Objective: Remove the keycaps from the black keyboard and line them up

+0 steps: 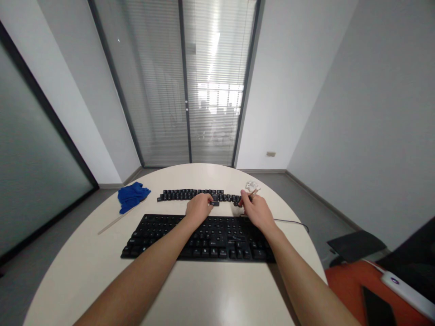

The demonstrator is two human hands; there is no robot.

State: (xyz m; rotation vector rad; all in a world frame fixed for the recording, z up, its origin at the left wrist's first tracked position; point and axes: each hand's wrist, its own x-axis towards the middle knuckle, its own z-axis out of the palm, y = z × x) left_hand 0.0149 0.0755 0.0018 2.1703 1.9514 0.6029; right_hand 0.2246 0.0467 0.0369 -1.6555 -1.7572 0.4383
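Note:
A black keyboard (163, 231) lies across the table in front of me, under my forearms. Beyond it, loose black keycaps (180, 194) are laid out in rows. My left hand (199, 209) reaches over the keyboard, with its thumb and fingertips closed on a wide black keycap (215, 203) at the near side of the rows. At the right end of the rows is my right hand (257, 212), fingers closed around a thin, light-coloured stick (253, 193) that points up and away. Its fingertips are close to a few keycaps; whether they touch one I cannot tell.
A crumpled blue cloth (132, 197) lies at the left, beside a long thin wooden stick (117, 222). Some crumpled white tissue (251, 185) sits behind my right hand. The keyboard's cable (292, 221) runs off to the right. An orange chair seat (350, 290) holds a phone and a white device.

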